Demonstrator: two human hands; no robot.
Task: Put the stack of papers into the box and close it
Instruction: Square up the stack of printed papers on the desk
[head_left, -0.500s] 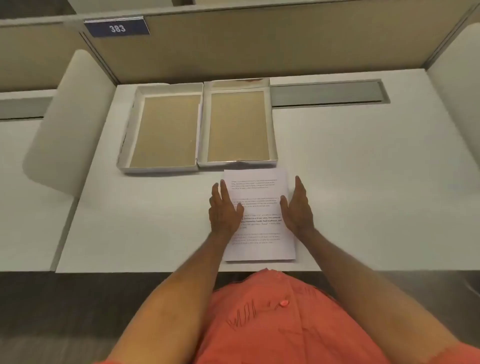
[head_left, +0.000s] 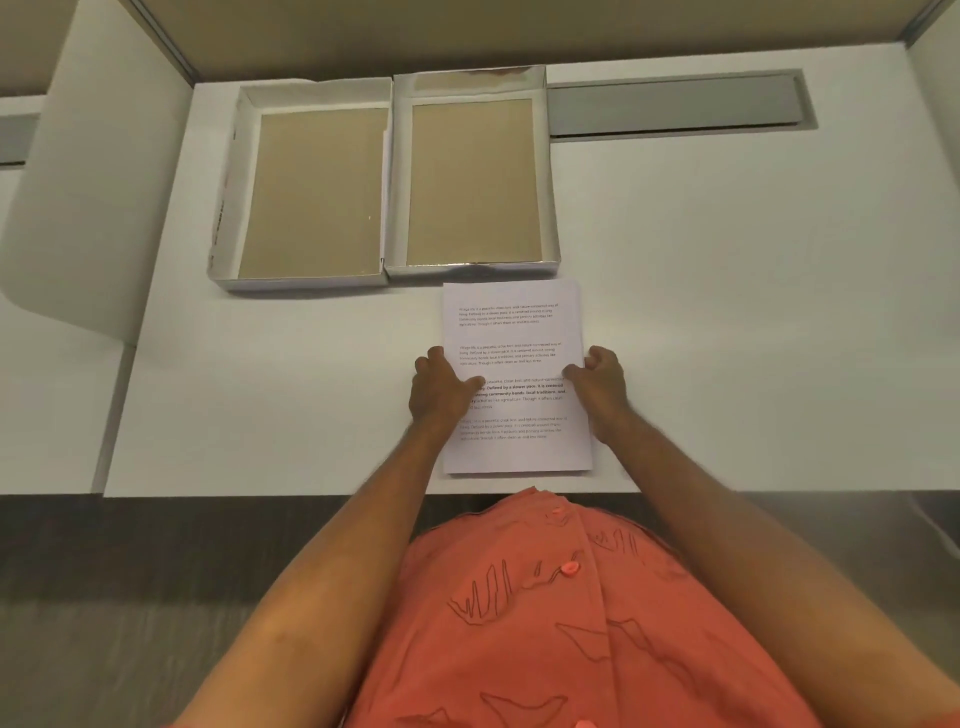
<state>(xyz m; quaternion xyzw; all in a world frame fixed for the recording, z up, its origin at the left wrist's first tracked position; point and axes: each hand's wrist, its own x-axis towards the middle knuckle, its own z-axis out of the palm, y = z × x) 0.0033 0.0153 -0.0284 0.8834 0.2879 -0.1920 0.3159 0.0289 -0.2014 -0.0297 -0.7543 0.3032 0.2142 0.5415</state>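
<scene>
One stack of papers (head_left: 511, 332) is laid flat on the white counter (head_left: 727, 312), close to the near edge, with four blocks of printed text visible on the top sheet. It is gripped at both long edges, about halfway along its length. The left hand (head_left: 441, 392) is closed on the edge at 9 o'clock, its thumb laid across the printed text and its fingers curled at the edge. The right hand (head_left: 600, 379) is closed on the edge at 3 o'clock, thumb on top of the sheet, fingers bent over the side. Whether the stack is lifted off the counter cannot be told; its lower corners appear to lie on the surface.

Just beyond the stack, at 12 o'clock, the open box (head_left: 550, 171) is seen, with shiny white walls and a brown cardboard floor; its near wall is almost touched by the stack's far edge. Directly beside the box, at its 9 o'clock and touching it, the lid (head_left: 231, 208) is laid upside down, showing a similar brown inside. A grey slot (head_left: 675, 104) is set into the counter at 3 o'clock of the box. A beige partition (head_left: 467, 31) is raised behind the counter. An orange buttoned shirt (head_left: 571, 623) is seen at 6 o'clock.
</scene>
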